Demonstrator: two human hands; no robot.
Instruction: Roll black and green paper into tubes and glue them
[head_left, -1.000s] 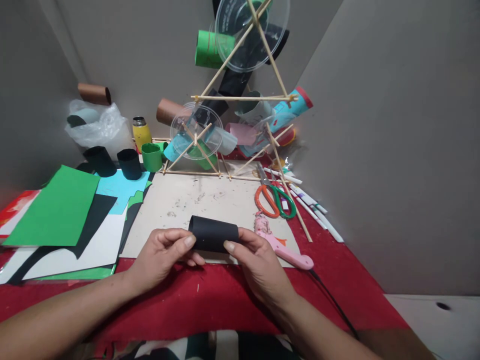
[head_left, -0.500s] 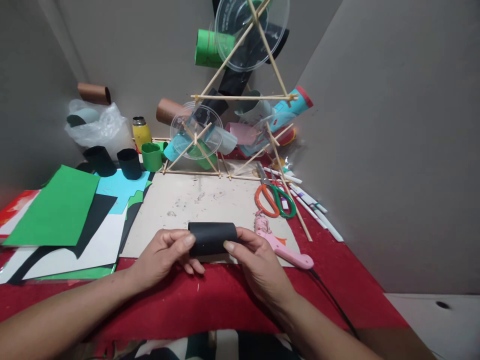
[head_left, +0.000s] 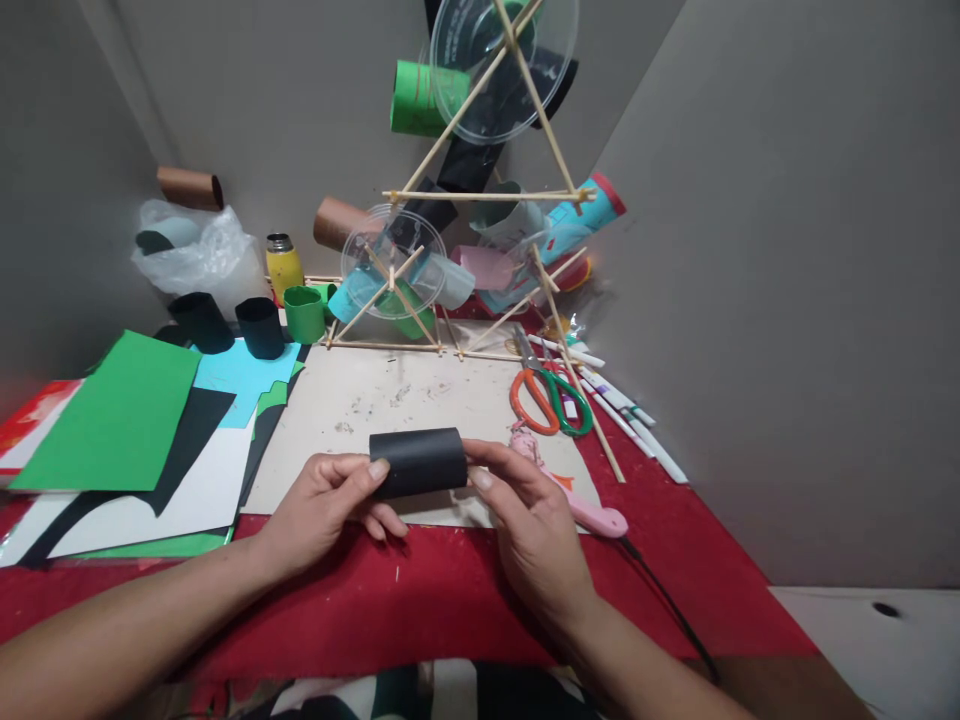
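Note:
Both hands hold a black paper tube [head_left: 418,462] lying sideways just above a beige cardboard sheet [head_left: 420,400]. My left hand [head_left: 322,505] pinches its left end with the thumb on top. Around the tube's right end my right hand [head_left: 529,520] has its fingers closed. A pink glue gun [head_left: 581,508] lies right behind my right hand. At the back stands a stick frame [head_left: 480,195] hung with paper tubes and clear plastic lids.
Sheets of green, black, white and blue paper [head_left: 142,430] are stacked at the left. Black and green paper cups [head_left: 259,325], a yellow bottle [head_left: 283,265] and a plastic bag [head_left: 199,255] stand behind them. Orange and green scissors [head_left: 547,400] and glue sticks [head_left: 622,415] lie at the right. Grey walls enclose the red-covered table.
The tube has shifted slightly left and up. My right hand has moved from its front edge to its right end. My left hand has hardly moved.

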